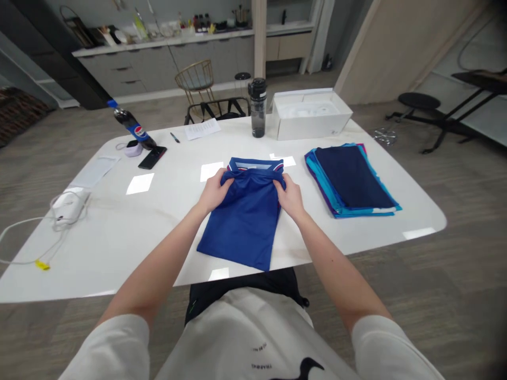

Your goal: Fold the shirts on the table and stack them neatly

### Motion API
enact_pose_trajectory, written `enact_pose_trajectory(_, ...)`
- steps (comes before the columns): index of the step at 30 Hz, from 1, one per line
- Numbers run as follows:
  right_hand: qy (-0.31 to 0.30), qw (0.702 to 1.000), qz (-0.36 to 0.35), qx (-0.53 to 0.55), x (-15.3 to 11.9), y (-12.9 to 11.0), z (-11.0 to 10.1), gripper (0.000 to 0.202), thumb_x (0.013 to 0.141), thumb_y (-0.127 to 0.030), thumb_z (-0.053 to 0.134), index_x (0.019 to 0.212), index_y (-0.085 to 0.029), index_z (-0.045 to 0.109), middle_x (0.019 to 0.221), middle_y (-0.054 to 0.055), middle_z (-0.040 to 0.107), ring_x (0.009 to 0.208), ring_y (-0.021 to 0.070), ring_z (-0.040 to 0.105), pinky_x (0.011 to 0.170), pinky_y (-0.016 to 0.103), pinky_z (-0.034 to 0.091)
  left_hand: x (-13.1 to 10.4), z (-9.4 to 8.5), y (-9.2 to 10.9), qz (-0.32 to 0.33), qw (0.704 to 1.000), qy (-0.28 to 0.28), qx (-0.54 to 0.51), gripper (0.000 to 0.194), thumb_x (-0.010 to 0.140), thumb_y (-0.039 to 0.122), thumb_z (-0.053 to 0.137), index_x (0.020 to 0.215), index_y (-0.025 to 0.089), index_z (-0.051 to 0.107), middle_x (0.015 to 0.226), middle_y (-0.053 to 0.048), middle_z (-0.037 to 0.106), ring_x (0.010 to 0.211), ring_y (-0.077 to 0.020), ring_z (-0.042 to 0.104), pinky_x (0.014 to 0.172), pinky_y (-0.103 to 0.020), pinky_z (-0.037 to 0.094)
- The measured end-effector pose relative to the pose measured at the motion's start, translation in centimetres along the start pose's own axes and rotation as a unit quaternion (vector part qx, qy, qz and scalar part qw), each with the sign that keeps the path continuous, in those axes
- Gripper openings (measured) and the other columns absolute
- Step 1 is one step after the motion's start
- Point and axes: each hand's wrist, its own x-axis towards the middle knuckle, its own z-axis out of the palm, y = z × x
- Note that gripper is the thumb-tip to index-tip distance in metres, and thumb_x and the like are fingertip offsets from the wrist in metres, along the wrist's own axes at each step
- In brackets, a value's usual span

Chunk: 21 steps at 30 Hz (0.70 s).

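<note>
A blue shirt (245, 221) lies folded lengthwise on the white table in front of me, its striped collar (255, 163) at the far end. My left hand (215, 191) pinches the far left corner of the cloth, thumb on top. At the far right corner, my right hand (289, 195) grips the same shirt between thumb and fingers. The fabric between both hands is bunched slightly, just below the collar. The near end of the shirt rests flat near the table's front edge. To the right is a stack of folded clothes (352, 177), dark navy on top with light blue edges below.
A white open box (309, 129) and a dark water bottle (259, 108) stand at the back. Leftward are a Pepsi bottle (134, 126), a phone (152, 157), a pen (175, 138), papers (203, 129) and a white device (69, 206) with a cable. The table (158, 221) has rounded corners.
</note>
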Motion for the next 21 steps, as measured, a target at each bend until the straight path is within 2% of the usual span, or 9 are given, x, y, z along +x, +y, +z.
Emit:
enact_pose_trajectory(4,0.106,0.994,-0.006,0.037,-3.3,1.6,-8.3,0.035,0.101,-0.050,0.046,0.113,-0.024,0.065,0.100,0.008,0.074,0.097,0.0285,0.068,0.086,0.039,0.054,-0.8,1.3,8.0,0.073,0.996,-0.002,-0.052,0.024,0.094,0.040,0.057,0.110,0.024,0.064,0.105,-0.001,0.072,0.098,-0.0201,0.067,0.094,-0.031,0.052)
enact_pose_trajectory(8,0.239,0.970,-0.040,0.010,-4.1,2.0,-18.6,0.039,0.099,-0.055,0.051,0.107,-0.021,0.068,0.092,0.005,0.070,0.091,0.0244,0.068,0.087,0.041,0.056,0.3,3.0,15.6,0.125,0.986,0.029,-0.107,0.028,0.092,0.044,0.063,0.111,0.024,0.064,0.101,0.001,0.070,0.099,-0.0203,0.067,0.093,-0.033,0.055)
enact_pose_trajectory(11,0.287,0.954,-0.073,-0.050,-0.9,1.8,-26.4,0.044,0.098,-0.057,0.050,0.107,-0.018,0.069,0.099,0.005,0.070,0.099,0.0241,0.067,0.095,0.046,0.053,5.4,6.3,19.4,0.161,0.974,0.049,-0.150,0.038,0.092,0.049,0.063,0.119,0.022,0.062,0.106,0.001,0.066,0.110,-0.0251,0.066,0.096,-0.040,0.055)
enact_pose_trajectory(14,0.271,0.953,-0.078,-0.111,6.1,3.0,-31.8,0.056,0.096,-0.061,0.046,0.102,-0.010,0.068,0.099,0.006,0.070,0.103,0.0224,0.066,0.097,0.042,0.048,14.0,12.1,20.7,0.176,0.962,0.067,-0.198,0.047,0.100,0.052,0.045,0.131,0.018,0.056,0.116,-0.001,0.060,0.122,-0.0317,0.061,0.099,-0.051,0.050)
enact_pose_trajectory(16,0.226,0.961,-0.066,-0.143,11.3,5.3,-32.9,0.073,0.098,-0.062,0.023,0.103,-0.004,0.067,0.109,0.009,0.069,0.113,0.0244,0.063,0.100,0.042,0.043,19.6,16.6,20.2,0.154,0.962,0.061,-0.216,0.050,0.104,0.049,0.032,0.136,0.016,0.052,0.122,-0.004,0.058,0.126,-0.0334,0.059,0.099,-0.056,0.047)
enact_pose_trajectory(17,0.206,0.964,-0.057,-0.160,13.6,6.9,-32.6,0.080,0.097,-0.060,0.013,0.105,0.000,0.066,0.114,0.012,0.068,0.118,0.0267,0.060,0.101,0.043,0.041,21.7,18.7,19.8,0.127,0.967,0.039,-0.219,0.049,0.104,0.048,0.035,0.137,0.015,0.051,0.126,-0.006,0.058,0.126,-0.0336,0.059,0.099,-0.057,0.047)
enact_pose_trajectory(18,0.183,0.967,-0.030,-0.175,15.4,8.7,-31.7,0.082,0.098,-0.059,0.013,0.111,0.003,0.064,0.120,0.016,0.065,0.122,0.0282,0.057,0.103,0.045,0.039,23.0,20.6,19.2,0.086,0.972,0.014,-0.216,0.049,0.101,0.048,0.044,0.137,0.014,0.050,0.130,-0.009,0.058,0.127,-0.0342,0.059,0.101,-0.057,0.047)
enact_pose_trajectory(19,0.170,0.969,0.010,-0.181,16.6,10.7,-30.3,0.077,0.100,-0.059,0.022,0.122,0.005,0.060,0.129,0.020,0.061,0.128,0.0299,0.054,0.107,0.049,0.037,23.6,22.3,18.7,0.035,0.979,-0.001,-0.200,0.053,0.098,0.046,0.054,0.137,0.012,0.049,0.136,-0.014,0.057,0.130,-0.0357,0.056,0.105,-0.058,0.045)
enact_pose_trajectory(21,0.144,0.971,0.078,-0.174,17.3,14.6,-26.6,0.070,0.098,-0.057,0.051,0.143,-0.004,0.048,0.151,0.027,0.045,0.138,0.0384,0.046,0.110,0.065,0.033,22.5,25.2,17.6,-0.043,0.991,-0.005,-0.125,0.064,0.091,0.041,0.067,0.142,0.011,0.045,0.148,-0.023,0.049,0.141,-0.0403,0.045,0.114,-0.062,0.035)
